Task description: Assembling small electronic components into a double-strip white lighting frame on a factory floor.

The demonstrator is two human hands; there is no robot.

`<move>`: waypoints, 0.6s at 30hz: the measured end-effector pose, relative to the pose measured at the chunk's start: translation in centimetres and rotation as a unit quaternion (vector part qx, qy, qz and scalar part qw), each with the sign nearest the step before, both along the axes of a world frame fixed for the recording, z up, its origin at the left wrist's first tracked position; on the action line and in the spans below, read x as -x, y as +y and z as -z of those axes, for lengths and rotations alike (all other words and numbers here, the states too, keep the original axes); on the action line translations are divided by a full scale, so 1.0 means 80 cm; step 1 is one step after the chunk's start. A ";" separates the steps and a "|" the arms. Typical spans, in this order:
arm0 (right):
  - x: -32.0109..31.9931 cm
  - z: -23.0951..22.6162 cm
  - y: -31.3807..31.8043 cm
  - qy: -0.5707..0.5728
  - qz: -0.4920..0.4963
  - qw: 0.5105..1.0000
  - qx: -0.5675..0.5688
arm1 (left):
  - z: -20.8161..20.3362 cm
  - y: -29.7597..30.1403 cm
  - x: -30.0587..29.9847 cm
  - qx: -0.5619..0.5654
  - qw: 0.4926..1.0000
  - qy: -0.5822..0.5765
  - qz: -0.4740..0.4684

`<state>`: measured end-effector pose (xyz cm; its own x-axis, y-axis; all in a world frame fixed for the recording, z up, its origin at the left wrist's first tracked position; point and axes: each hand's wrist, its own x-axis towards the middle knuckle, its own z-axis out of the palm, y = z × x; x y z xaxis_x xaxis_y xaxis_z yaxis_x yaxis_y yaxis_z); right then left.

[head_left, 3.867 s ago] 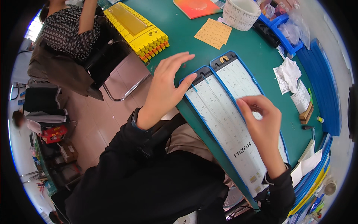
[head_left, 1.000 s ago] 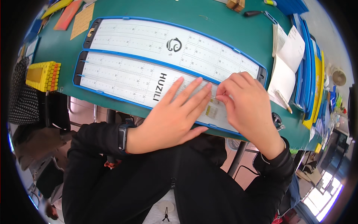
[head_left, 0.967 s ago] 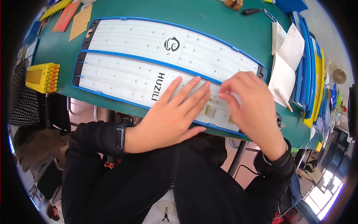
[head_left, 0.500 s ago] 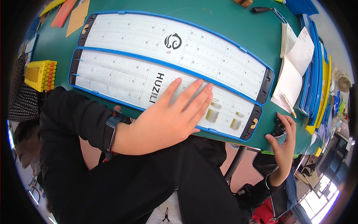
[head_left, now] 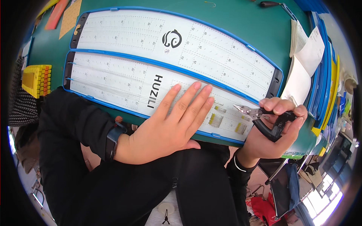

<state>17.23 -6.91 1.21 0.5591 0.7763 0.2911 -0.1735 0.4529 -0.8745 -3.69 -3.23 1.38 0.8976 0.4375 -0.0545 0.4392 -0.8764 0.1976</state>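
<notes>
A long blue-rimmed fishing-rig case lies unfolded, its two white boards printed with dotted grids. Across the near board's left part run thin clear lines. My left hand rests palm down on that near board, fingers spread and holding nothing. My right hand grips a pair of small black-handled pliers. Their metal jaws look slightly parted and point left over the right end of the near board. Below and beside the jaws sit several rows of small hooks with yellowish tops; my hand and the pliers hide the board's right end.
An open notebook with a pen lies right of the case, beside stacked blue trays. A yellow rack stands at the left. On the green tabletop lie a bent wire and a dark-handled tool at the back.
My right hand has picked up the black pliers from the table's right edge and brought them left over the near board. My left hand stays spread on the board, nearly in place.
</notes>
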 end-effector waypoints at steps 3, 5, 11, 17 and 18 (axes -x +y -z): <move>0.011 0.002 0.004 -0.061 0.041 0.997 0.006 | 0.005 -0.001 0.001 -0.029 0.999 0.011 0.009; 0.016 0.001 0.002 -0.129 0.010 0.990 0.054 | 0.009 -0.002 0.002 -0.054 0.998 0.022 0.014; 0.017 -0.001 0.004 -0.147 0.007 0.986 0.083 | 0.014 -0.005 0.001 -0.085 0.996 0.016 0.017; 0.023 -0.003 0.007 -0.187 0.018 0.978 0.090 | 0.014 -0.007 -0.001 -0.089 0.996 0.012 0.012; 0.025 -0.003 0.009 -0.168 0.034 0.983 0.066 | 0.013 -0.006 0.000 -0.087 0.996 0.011 0.010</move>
<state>15.23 -6.15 1.44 0.5000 0.7840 0.3678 0.1621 0.3325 -0.9291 -3.66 -3.74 0.38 0.9060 0.4232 0.0005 0.4230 -0.9056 0.0318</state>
